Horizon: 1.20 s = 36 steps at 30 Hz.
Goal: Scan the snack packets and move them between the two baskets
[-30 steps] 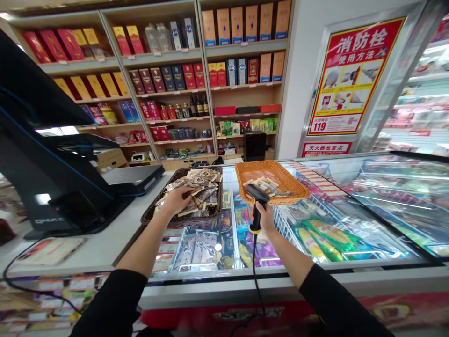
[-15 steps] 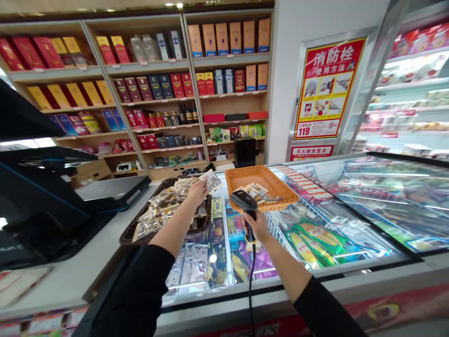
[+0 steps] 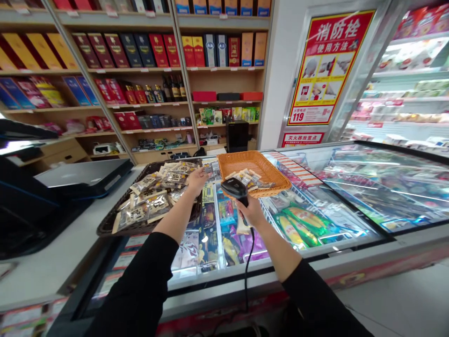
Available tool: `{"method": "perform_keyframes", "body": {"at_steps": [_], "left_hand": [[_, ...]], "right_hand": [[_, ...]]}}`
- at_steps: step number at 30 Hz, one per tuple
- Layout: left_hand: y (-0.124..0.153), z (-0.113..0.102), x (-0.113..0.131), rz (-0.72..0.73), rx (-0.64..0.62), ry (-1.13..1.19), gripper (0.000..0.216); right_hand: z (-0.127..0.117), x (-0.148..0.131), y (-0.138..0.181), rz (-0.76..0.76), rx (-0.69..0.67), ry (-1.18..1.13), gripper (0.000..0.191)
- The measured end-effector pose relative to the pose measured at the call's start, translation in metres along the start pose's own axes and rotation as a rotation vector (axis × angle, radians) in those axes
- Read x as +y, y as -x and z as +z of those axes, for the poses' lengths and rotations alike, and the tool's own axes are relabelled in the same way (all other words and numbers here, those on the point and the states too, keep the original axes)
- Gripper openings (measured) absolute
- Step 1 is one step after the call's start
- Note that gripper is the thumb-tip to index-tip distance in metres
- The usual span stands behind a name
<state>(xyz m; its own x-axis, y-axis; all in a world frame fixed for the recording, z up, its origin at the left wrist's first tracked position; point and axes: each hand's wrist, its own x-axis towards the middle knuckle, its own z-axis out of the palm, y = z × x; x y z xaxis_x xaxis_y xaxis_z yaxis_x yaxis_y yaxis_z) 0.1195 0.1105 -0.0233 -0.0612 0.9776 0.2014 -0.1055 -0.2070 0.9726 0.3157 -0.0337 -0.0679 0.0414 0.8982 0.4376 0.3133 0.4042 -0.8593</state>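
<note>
My left hand (image 3: 197, 180) is closed on the edge of a small clear snack packet (image 3: 213, 171), held between the two baskets. Below and left of it, a dark brown wicker basket (image 3: 108, 222) is heaped with similar packets (image 3: 157, 202) with pale edges. My right hand (image 3: 251, 213) grips a black barcode scanner (image 3: 234, 188) by its handle, the head pointing left and away from me. Behind the scanner, an orange wicker basket (image 3: 257, 161) holds a smaller pile of packets (image 3: 249, 178). The scanner's cord (image 3: 249, 262) hangs down in front of the freezer.
Both baskets rest at the glass-topped freezer (image 3: 315, 224), which is full of packaged goods. To the left stands a counter with a flat scale-like device (image 3: 84, 178). Shelves of boxes (image 3: 133, 49) line the back wall, beside a red fire-hydrant poster (image 3: 324, 65).
The view has tipped downward and shifted, so the shelves sit higher. My left hand's packet is lower and flatter beside the orange basket. The scanner stays in my right hand.
</note>
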Motion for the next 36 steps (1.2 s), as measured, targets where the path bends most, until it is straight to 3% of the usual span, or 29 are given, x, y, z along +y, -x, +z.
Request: {"method": "perform_keyframes", "body": {"at_steps": [6, 14, 20, 23, 26, 32, 34, 36], "left_hand": [[0.001, -0.001, -0.002, 0.053, -0.087, 0.023, 0.062], [0.002, -0.003, -0.002, 0.097, -0.077, -0.035, 0.048], [0.014, 0.022, 0.008, 0.098, -0.069, -0.096, 0.044], [0.018, 0.038, 0.006, 0.104, -0.166, -0.307, 0.046], [0.020, 0.044, 0.001, 0.174, -0.222, -0.576, 0.056], [0.033, 0.031, 0.017, 0.360, -0.145, -0.726, 0.041], [0.038, 0.018, 0.033, 0.456, -0.066, -0.825, 0.035], [0.044, -0.001, 0.051, 0.427, 0.036, -1.043, 0.027]], "right_hand": [[0.003, -0.001, 0.002, 0.009, -0.042, 0.032, 0.024], [0.004, 0.002, 0.002, 0.044, -0.002, -0.036, 0.029], [0.004, -0.001, -0.002, 0.143, 0.208, -0.343, 0.036], [0.003, 0.000, -0.005, 0.147, 0.329, -0.438, 0.038], [0.001, 0.003, -0.006, 0.137, 0.369, -0.439, 0.037], [0.001, 0.006, -0.005, 0.170, 0.379, -0.408, 0.041], [0.002, 0.007, -0.005, 0.171, 0.373, -0.414, 0.042], [0.003, 0.008, -0.005, 0.172, 0.372, -0.414, 0.043]]}}
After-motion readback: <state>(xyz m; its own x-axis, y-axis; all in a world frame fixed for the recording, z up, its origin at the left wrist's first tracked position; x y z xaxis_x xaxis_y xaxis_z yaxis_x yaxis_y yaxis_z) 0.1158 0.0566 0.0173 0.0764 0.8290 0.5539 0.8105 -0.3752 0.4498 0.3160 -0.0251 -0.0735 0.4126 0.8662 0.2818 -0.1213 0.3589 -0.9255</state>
